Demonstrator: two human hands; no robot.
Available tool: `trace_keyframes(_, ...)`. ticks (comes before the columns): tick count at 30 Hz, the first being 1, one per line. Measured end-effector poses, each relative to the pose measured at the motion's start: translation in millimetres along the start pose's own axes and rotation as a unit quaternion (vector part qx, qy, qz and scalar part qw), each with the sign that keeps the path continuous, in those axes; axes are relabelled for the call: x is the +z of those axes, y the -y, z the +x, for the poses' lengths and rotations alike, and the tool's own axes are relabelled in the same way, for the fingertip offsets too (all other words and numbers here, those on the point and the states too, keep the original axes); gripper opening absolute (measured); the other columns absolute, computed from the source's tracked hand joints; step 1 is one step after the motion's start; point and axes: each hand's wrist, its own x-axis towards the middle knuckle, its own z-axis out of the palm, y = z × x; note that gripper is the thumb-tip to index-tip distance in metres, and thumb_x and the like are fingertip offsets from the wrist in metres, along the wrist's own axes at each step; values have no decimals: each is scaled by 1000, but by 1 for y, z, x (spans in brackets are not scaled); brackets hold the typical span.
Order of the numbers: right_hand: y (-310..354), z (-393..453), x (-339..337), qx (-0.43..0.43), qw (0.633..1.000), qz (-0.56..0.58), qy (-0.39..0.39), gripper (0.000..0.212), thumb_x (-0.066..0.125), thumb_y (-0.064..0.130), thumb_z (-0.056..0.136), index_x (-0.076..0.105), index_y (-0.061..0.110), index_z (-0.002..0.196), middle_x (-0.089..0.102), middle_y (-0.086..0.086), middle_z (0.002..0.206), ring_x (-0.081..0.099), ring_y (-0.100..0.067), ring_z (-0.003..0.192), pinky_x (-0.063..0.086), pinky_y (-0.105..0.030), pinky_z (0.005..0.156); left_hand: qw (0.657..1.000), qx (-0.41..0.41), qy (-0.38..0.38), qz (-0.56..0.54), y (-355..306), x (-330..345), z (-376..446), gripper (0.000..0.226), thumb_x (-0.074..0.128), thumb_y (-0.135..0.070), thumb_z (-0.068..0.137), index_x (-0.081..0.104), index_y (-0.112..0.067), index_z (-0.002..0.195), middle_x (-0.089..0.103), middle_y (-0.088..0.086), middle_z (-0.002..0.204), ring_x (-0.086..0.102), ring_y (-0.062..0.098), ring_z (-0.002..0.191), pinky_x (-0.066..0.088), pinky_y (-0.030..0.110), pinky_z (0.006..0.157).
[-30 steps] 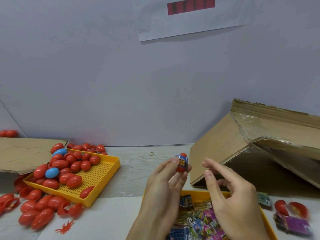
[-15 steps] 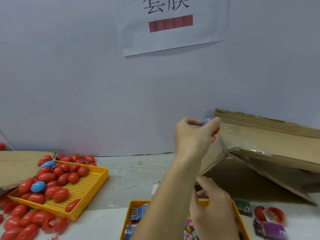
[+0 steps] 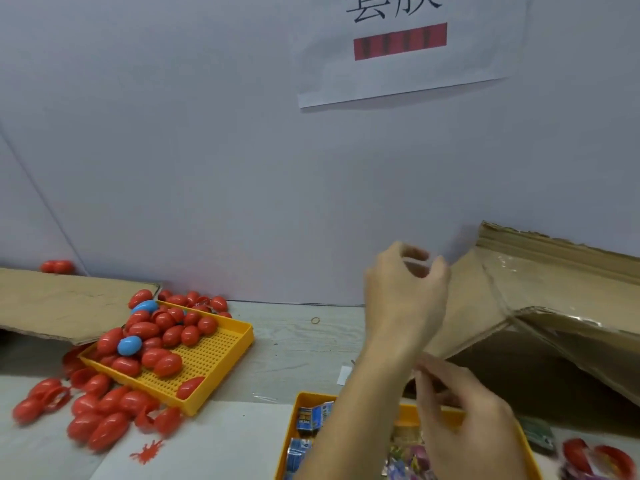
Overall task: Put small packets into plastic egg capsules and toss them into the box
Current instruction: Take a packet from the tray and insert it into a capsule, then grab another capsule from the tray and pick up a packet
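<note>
My left hand (image 3: 405,292) is raised beside the slanted flap of the cardboard box (image 3: 554,289), its fingers loosely curled around nothing; no capsule shows in it. Lower down, blurred, my right hand (image 3: 464,420) hovers over the yellow packet tray (image 3: 304,400) with relaxed fingers, and I see nothing in it. Small blue packets (image 3: 311,415) lie at the tray's left end. A second yellow tray (image 3: 214,355) on the left holds several red egg capsules (image 3: 152,330) and a blue capsule (image 3: 130,344).
More red capsules (image 3: 100,420) lie loose on the table in front of the left tray. A flat cardboard sheet (image 3: 62,303) overhangs at far left. Open red capsule halves (image 3: 595,455) and a green packet (image 3: 536,434) sit at bottom right. A wall stands close behind.
My left hand lifted the filled red capsule from table height up to the box flap; the capsule is no longer in its fingers. My right hand stayed low over the packet tray.
</note>
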Motion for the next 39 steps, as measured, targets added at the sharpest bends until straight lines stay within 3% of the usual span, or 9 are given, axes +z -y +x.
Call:
trace_keyframes(3, -15, 16, 6, 25, 999, -16, -14, 29, 71, 4, 79, 75, 28, 96, 69, 17, 89, 59, 6, 88, 40, 2, 71, 997, -35, -41, 63, 37, -61, -4, 9, 63, -32, 92, 64, -31, 83, 66, -15, 80, 67, 4, 75, 46, 14, 56)
trace_keyframes(8, -19, 18, 19, 10, 998, 5, -69, 30, 69, 7, 79, 75, 34, 90, 70, 19, 87, 60, 0, 88, 43, -1, 71, 954, -128, -149, 225, 95, -164, -12, 10, 65, -20, 90, 71, -18, 97, 72, -1, 93, 62, 5, 76, 45, 18, 59)
trace_keyframes(12, -24, 16, 29, -2, 996, 13, -88, 22, 63, 27, 82, 71, 47, 87, 69, 25, 93, 61, -4, 84, 44, -4, 69, 902, -238, -77, 352, 118, -209, -17, 16, 66, -19, 91, 70, -19, 106, 67, 8, 112, 64, 24, 98, 56, 38, 87)
trace_keyframes(17, -30, 14, 33, -9, 994, 32, -100, 27, 51, 53, 84, 68, 44, 104, 70, 20, 98, 63, -10, 78, 50, -25, 69, 884, -285, -2, 371, 127, -229, -18, 19, 66, -17, 92, 69, -18, 111, 65, 8, 116, 64, 21, 96, 58, 32, 84)
trace_keyframes(22, -27, 12, 32, 5, 995, 29, -99, 37, 44, 59, 82, 67, 45, 108, 70, 20, 99, 63, -12, 78, 50, -27, 69, 883, -285, 11, 373, 136, -228, -17, 21, 61, -16, 96, 67, -17, 116, 63, 8, 119, 61, 22, 100, 55, 29, 84)
trace_keyframes(27, -15, 12, 30, 5, 994, 36, -106, 18, 55, 49, 86, 67, 49, 99, 71, 21, 95, 63, -10, 77, 50, -25, 70, 891, -268, -34, 364, 140, -224, -15, 17, 62, -15, 95, 69, -11, 110, 67, 10, 110, 62, 20, 94, 57, 32, 84)
trace_keyframes(33, -14, 14, 25, 19, 998, 18, -60, 33, 65, 13, 82, 70, 45, 91, 71, 24, 87, 63, -4, 82, 47, -7, 70, 960, -149, -159, 175, 118, -208, -6, 10, 55, -16, 99, 65, -17, 102, 66, 5, 102, 68, 17, 78, 60, 33, 73)
trace_keyframes(36, -14, 14, 21, 21, 998, 24, -50, 30, 67, 7, 82, 74, 33, 95, 71, 20, 87, 63, -8, 84, 44, -1, 67, 977, -139, -120, -111, 94, -176, -5, 23, 46, -10, 103, 68, -13, 97, 64, 17, 105, 73, 20, 71, 58, 24, 57)
trace_keyframes(39, -14, 15, 19, 19, 999, 17, -47, 27, 67, 7, 83, 75, 27, 101, 69, 21, 89, 63, -3, 81, 43, 1, 66, 952, -171, -63, -246, 70, -142, -8, 29, 44, -10, 103, 73, -10, 103, 65, 21, 108, 74, 24, 78, 57, 21, 58)
